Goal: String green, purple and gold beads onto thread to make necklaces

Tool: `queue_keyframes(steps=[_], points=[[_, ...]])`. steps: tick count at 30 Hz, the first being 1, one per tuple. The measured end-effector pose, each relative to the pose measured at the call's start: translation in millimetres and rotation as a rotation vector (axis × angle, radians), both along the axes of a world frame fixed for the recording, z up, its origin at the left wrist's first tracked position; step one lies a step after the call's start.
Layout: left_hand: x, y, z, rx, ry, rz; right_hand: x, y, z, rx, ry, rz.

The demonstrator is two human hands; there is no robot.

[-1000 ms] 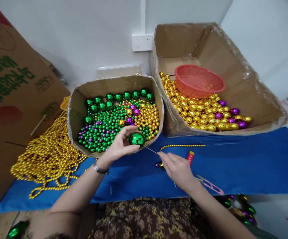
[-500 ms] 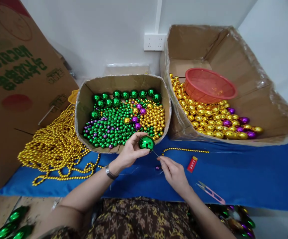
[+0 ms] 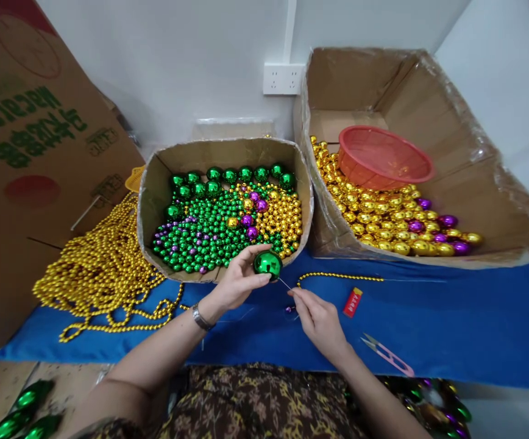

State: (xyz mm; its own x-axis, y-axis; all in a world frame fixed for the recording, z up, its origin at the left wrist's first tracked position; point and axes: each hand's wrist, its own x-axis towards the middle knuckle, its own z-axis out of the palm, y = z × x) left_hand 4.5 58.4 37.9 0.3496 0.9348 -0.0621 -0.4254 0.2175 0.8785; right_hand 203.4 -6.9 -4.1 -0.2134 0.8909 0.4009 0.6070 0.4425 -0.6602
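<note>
Between the fingers and thumb of my left hand (image 3: pixel 237 281) is a large shiny green ball bead (image 3: pixel 267 264), in front of the smaller bead box. My right hand (image 3: pixel 320 320) pinches a thin needle (image 3: pixel 285 284) that slants up to the lower right side of the ball. Whether its tip is inside the ball cannot be made out. A short string of small gold beads (image 3: pixel 342 275) lies on the blue cloth just beyond my right hand, thread trailing from its end. A small purple bead (image 3: pixel 289 309) shows beside my right fingers.
A cardboard box (image 3: pixel 226 144) of green, gold and purple beads stands ahead. Right of it, a larger box (image 3: pixel 456 164) holds gold and purple beads and a red basket (image 3: pixel 386 177). Gold bead strands (image 3: pixel 104 268) pile up left. Pink thread snips (image 3: pixel 387 355) and a red packet (image 3: pixel 352 302) lie right.
Almost nothing differs. The green bead and my left fingers have shifted very slightly to the left; the needle stays at the bead.
</note>
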Motion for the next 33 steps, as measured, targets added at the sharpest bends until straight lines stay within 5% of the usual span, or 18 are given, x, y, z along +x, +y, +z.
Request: queue_keyframes(steps=[14, 21, 28, 33], points=[[0.2, -0.7, -2.1, -0.018, -0.002, 0.022, -2.6, 0.5, -0.8, 0.067, -0.016, 0.011], [-1.2, 0.3, -2.7, 0.147, 0.102, 0.058, -5.1, -1.1, -2.6, 0.053, -0.010, -0.007], [-3.7, -0.9, 8.5, -0.019, 0.012, -0.048, -5.6, -0.7, -2.5, 0.083, 0.013, 0.064], [-17.2, 15.5, 13.3, 0.228, 0.234, 0.239, 10.3, -0.1, -1.0, 0.034, -0.025, 0.019]])
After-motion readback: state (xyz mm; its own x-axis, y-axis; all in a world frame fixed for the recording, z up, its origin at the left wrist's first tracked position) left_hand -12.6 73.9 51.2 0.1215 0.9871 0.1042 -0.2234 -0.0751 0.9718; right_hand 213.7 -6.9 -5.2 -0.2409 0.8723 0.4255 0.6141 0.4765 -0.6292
